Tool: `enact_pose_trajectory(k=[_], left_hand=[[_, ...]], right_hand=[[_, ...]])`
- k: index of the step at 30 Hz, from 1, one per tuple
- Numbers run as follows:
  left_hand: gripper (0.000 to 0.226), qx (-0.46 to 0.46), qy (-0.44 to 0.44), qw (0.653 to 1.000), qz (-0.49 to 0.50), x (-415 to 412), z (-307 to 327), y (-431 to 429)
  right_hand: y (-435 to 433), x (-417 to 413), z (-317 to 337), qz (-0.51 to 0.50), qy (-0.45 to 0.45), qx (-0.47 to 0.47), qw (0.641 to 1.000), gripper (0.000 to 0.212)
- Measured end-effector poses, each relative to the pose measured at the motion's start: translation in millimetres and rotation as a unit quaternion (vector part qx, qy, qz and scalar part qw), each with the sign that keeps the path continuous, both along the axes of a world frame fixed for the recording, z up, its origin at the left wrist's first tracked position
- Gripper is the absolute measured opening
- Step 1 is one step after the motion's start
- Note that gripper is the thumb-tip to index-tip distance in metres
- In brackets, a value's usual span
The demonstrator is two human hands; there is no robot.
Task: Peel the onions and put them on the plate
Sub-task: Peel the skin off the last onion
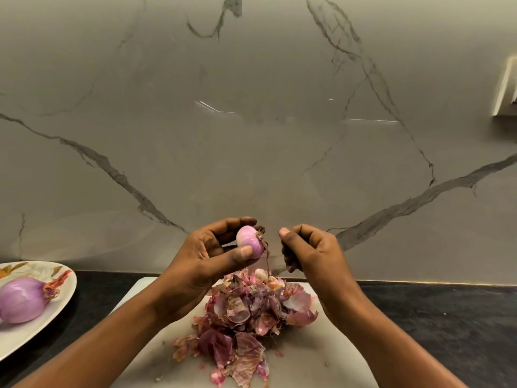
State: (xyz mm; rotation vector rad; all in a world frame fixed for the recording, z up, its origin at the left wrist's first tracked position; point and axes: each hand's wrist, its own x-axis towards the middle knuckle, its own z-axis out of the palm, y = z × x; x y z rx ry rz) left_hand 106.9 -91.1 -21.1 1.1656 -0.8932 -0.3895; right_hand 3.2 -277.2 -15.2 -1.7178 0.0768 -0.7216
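The left hand (207,256) grasps a small peeled pink onion (247,240) between thumb and fingers, above a pile of purple skins (251,312) on the white cutting board (316,357). Just right, the right hand (310,250) is clenched. At far left, a larger peeled purple onion (21,299) lies on the floral white plate (16,340).

A: What is behind the counter?
B: A glossy wall (251,135) of pale grey stone. Dark veins cross it in long lines, and a few thin streaks of light reflect on it.
A: And below it?
B: A black, speckled counter (447,317) meets the wall. At the right edge a cream-coloured fitting (506,88) sits on the wall; I cannot tell what it is.
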Motion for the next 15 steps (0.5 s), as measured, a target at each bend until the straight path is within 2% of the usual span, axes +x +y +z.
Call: enact_pose_trajectory(k=[4,10,15], left_hand=[[0.051,0.000,0.003,1.000,0.003,-1.3,1.2,-0.2],[0.049,0.003,0.005,1.000,-0.008,-6.1,3.4,0.0],[0.048,0.009,0.016,1.000,-0.023,-8.2,3.4,-1.5]], right_hand=[[5.1,-6.8,2.6,0.030,-0.022,-0.014,0.999,0.011],[6.6,-6.0,0.0,0.078,-0.067,-0.041,0.994,0.034],[1.0,-2.6,-5.8,0.035,-0.120,-0.097,0.987,0.026]])
